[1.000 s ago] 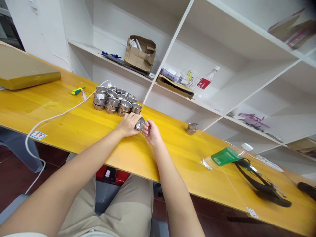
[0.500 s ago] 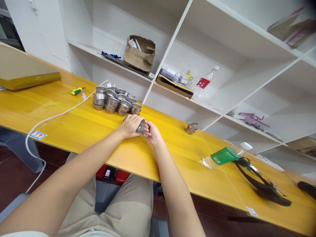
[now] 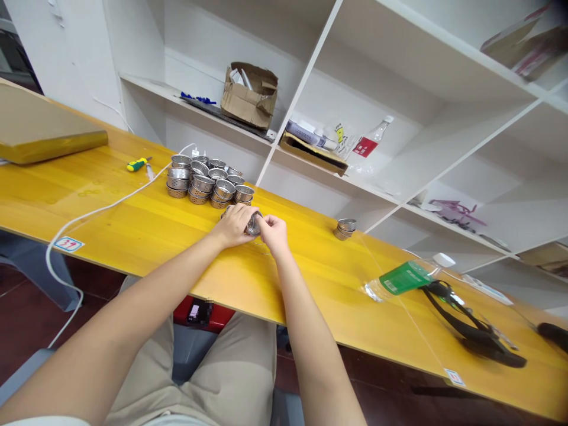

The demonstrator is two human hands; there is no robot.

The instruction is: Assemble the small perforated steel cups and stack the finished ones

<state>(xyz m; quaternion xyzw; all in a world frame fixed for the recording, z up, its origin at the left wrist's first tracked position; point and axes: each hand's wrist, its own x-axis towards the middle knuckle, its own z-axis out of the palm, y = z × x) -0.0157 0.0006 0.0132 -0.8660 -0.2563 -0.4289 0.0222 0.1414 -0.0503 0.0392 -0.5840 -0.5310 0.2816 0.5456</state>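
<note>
Silver-grey, the metal cup [image 3: 254, 225] is gripped by the left hand [image 3: 234, 226], inward from the near edge of the table [image 3: 319, 284], and could slip if the right hand [image 3: 274, 233], its grip too hidden to tell, pushes the rim hard.

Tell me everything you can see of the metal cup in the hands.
The metal cup is small, round and silvery, with a shiny interior and thin rim. It is tilted, its mouth toward the right hand, whose fingers are at the rim. The left hand grips its outside, hiding most of the wall. It is in front of the stacked cups.
</note>
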